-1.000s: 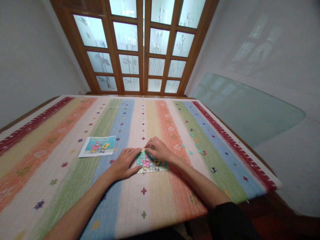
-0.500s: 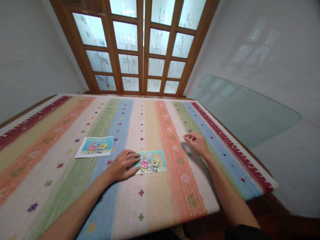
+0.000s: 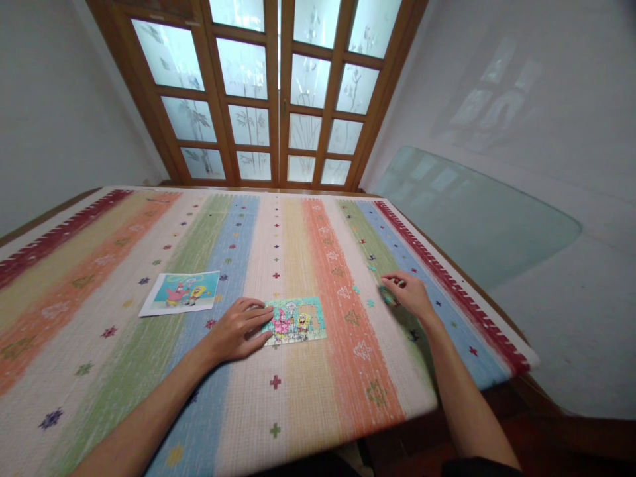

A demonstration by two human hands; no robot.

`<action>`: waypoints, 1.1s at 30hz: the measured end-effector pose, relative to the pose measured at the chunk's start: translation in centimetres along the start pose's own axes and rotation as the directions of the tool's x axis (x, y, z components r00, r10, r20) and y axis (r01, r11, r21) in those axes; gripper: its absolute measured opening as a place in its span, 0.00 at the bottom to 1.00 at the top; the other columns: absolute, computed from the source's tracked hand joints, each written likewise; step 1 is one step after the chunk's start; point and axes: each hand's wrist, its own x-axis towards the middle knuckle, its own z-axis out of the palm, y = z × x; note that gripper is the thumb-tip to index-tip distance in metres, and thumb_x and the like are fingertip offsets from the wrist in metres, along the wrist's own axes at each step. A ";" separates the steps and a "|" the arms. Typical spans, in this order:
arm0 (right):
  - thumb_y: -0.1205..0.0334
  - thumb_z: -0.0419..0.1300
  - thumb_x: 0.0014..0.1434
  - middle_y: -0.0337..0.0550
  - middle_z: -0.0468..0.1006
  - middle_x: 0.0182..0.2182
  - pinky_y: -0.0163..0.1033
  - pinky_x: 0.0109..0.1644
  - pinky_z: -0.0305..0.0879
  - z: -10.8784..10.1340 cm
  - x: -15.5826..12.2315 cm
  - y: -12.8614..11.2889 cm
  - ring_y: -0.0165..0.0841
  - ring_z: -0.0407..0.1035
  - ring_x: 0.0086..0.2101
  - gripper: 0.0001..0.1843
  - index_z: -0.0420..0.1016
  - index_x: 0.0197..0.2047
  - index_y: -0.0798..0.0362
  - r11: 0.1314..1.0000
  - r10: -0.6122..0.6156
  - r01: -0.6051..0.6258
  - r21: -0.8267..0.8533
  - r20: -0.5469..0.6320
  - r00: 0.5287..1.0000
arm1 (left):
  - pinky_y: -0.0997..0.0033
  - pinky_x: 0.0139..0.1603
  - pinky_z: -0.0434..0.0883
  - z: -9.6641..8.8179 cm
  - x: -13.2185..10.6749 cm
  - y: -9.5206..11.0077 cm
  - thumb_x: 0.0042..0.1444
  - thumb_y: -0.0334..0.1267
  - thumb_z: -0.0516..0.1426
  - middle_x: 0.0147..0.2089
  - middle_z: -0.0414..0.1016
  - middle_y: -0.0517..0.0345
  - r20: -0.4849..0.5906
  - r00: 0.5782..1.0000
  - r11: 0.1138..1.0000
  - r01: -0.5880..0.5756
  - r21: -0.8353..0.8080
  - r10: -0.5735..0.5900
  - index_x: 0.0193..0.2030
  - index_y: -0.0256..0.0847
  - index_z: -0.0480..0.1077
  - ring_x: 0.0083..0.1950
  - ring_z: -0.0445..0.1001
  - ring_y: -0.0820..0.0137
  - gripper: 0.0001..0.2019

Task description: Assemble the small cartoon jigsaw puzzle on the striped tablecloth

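A partly assembled jigsaw puzzle (image 3: 298, 324) with cartoon figures lies on the striped tablecloth, with a bare tan patch at its upper right. My left hand (image 3: 241, 330) rests on its left edge, fingers stretched out and lying flat. To the right of the puzzle, my right hand (image 3: 411, 296) hovers low over the cloth, thumb and fingers pinched together. Whatever is between those fingertips is too small to make out. Teal loose puzzle pieces (image 3: 370, 303) are scattered left of and under this hand.
A printed picture (image 3: 185, 293) of similar cartoon figures lies left of the puzzle. Under everything spreads a striped tablecloth (image 3: 308, 397). Wooden doors with frosted panes (image 3: 248, 69) stand beyond the table, and a pale glass panel (image 3: 477, 218) is at the right wall.
My right hand has moved right, uncovering more of the loose teal pieces. My left hand stays on the puzzle's edge. The whole view has shifted slightly.
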 end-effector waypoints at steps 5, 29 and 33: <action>0.55 0.61 0.61 0.51 0.82 0.39 0.46 0.45 0.70 1.5 -0.4 -1.0 0.40 0.73 0.35 0.15 0.85 0.45 0.52 0.991 -0.132 0.136 -0.001 0.237 0.962 | 0.50 0.56 0.76 0.0 0.0 0.2 0.65 0.38 0.61 0.53 0.83 0.48 -0.016 1.000 1.000 -0.023 0.017 0.023 0.54 0.43 0.79 0.54 0.77 0.56 0.12; 0.63 0.62 0.62 0.47 0.75 0.39 0.42 0.45 0.69 3.7 0.5 -1.3 0.35 0.70 0.33 0.14 0.84 0.49 0.51 0.979 -0.186 0.205 -0.010 0.379 0.907 | 0.56 0.48 0.77 -0.4 0.6 0.7 0.63 0.41 0.63 0.46 0.83 0.49 -0.071 0.997 0.999 -0.016 0.042 0.019 0.47 0.43 0.80 0.46 0.78 0.59 0.08; 0.64 0.62 0.61 0.46 0.75 0.38 0.41 0.43 0.68 3.6 0.8 -1.5 0.34 0.68 0.32 0.12 0.83 0.46 0.51 0.980 -0.183 0.201 -0.007 0.388 0.903 | 0.56 0.48 0.77 -0.5 0.6 0.8 0.64 0.42 0.63 0.45 0.82 0.49 -0.080 0.997 0.999 -0.010 0.046 0.014 0.46 0.42 0.79 0.45 0.78 0.60 0.09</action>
